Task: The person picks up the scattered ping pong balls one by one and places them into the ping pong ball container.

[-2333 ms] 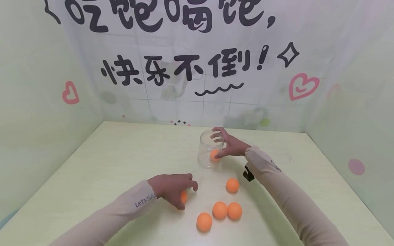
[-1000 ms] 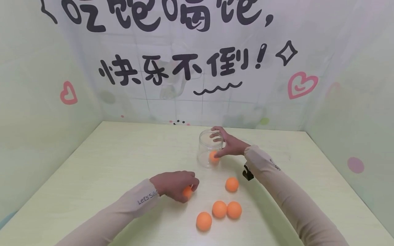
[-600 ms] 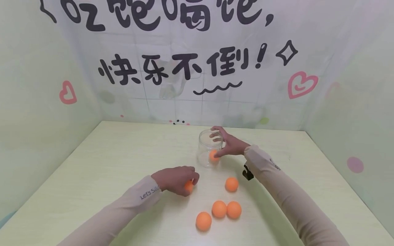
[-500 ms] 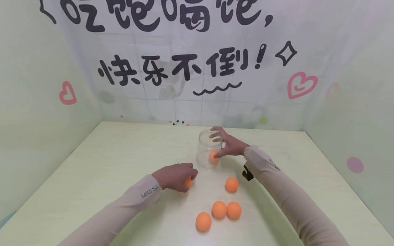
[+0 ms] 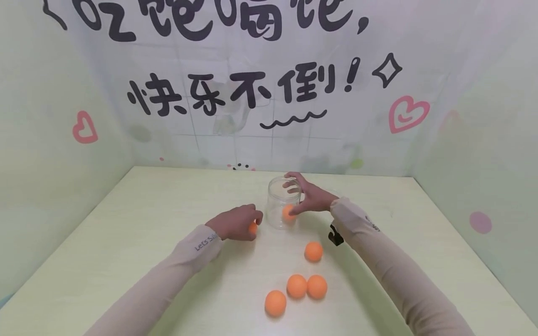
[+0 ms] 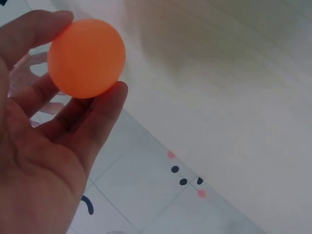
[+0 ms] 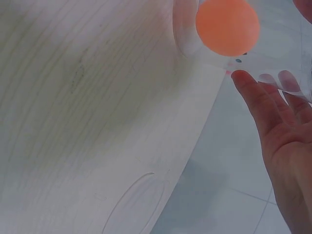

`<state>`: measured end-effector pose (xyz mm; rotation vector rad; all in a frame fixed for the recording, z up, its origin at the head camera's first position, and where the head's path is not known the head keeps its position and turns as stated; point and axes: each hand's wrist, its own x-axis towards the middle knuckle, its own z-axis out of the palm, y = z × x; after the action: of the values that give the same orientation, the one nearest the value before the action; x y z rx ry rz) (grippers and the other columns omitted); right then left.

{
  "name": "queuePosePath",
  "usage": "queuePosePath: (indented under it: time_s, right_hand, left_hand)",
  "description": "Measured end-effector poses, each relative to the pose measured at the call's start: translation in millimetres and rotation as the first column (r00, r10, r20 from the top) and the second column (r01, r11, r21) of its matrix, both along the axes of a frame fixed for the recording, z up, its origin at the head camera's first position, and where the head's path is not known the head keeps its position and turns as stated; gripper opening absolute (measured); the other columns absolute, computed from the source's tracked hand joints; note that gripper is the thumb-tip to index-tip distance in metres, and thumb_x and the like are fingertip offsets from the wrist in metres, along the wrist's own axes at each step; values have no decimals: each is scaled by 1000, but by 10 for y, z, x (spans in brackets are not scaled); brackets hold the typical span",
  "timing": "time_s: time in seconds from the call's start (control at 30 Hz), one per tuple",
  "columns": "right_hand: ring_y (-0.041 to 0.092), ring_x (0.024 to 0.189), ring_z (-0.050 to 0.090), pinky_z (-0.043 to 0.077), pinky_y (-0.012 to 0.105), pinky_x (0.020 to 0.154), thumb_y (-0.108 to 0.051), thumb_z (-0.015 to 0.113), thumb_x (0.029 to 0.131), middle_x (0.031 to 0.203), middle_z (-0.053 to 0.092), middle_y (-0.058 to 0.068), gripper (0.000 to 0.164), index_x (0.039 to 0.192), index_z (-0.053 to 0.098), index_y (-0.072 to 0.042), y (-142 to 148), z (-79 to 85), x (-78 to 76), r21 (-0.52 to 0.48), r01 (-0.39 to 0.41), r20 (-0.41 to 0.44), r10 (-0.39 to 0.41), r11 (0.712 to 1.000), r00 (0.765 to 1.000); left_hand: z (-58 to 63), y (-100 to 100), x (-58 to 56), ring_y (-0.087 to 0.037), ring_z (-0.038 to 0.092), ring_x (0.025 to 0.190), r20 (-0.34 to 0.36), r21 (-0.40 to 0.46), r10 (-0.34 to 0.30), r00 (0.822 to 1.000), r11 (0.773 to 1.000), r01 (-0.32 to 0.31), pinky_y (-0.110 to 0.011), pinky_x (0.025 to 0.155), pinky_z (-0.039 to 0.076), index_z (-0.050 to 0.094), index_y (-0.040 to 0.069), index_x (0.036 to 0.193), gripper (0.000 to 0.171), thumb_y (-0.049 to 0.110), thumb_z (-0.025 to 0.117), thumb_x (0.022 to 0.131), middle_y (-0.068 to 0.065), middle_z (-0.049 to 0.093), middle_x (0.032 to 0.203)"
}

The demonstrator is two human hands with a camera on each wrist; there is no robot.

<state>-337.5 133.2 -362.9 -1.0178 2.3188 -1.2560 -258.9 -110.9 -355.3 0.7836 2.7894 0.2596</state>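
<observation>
My left hand (image 5: 235, 223) pinches an orange ping-pong ball (image 6: 87, 58) between thumb and fingertips, just to the left of a clear jar (image 5: 274, 205). The jar stands upright on the table with its mouth uncovered. Fingers and thumb of my right hand (image 5: 315, 197) curve round the jar's right side, and some of the fingers show through its clear wall. Inside the jar, low down, sits another orange ball (image 7: 228, 24), partly covered by the right thumb in the head view.
Several loose orange balls lie on the pale table (image 5: 189, 196) in front of the jar: one ball (image 5: 313, 251) nearer it, a touching pair (image 5: 296, 286) and another ball (image 5: 275, 303) closer to me. A clear round disc (image 7: 136, 204) lies by the table edge. Printed sheets wall three sides.
The left hand has closed its fingers on the ball and carried it away from me, up beside the jar. The right hand, jar and loose balls keep their places.
</observation>
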Motion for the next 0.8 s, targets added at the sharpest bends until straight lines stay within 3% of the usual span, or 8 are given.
queuePosePath:
  time_s: [0.37,0.53,0.63,0.8]
  right_hand:
    - [44,133,37,38,53,103,-3,77,75,143,35,29,92,142,14,-8,27,6,-11,-16,-25,-5,25,1000,1000]
    - [41,133,38,38,52,103,-3,78,74,143,37,25,93,142,15,-10,43,9,-12,-11,-15,-3,15,1000,1000]
    - [39,133,39,38,52,103,-3,78,73,142,38,23,93,142,15,-11,49,8,-16,-9,-4,-3,4,1000,1000]
    - [40,133,39,38,51,103,-3,77,74,143,36,27,92,142,15,-11,42,13,-23,-10,-25,6,25,1000,1000]
  left_hand:
    - [191,17,-234,-18,50,74,-56,26,2,998,1000,0,-27,62,40,62,7,98,21,8,63,77,-7,53,92]
    - [376,6,-335,-20,51,76,-123,96,66,990,994,-55,-27,62,40,62,5,102,25,10,62,77,-9,54,95]
    - [505,2,-355,-22,51,77,-159,154,109,981,984,-85,-29,63,40,61,5,100,23,10,60,78,-11,54,97]
    - [642,12,-338,-22,50,77,-171,169,114,979,982,-85,-30,65,41,61,5,101,23,12,59,79,-11,53,97]
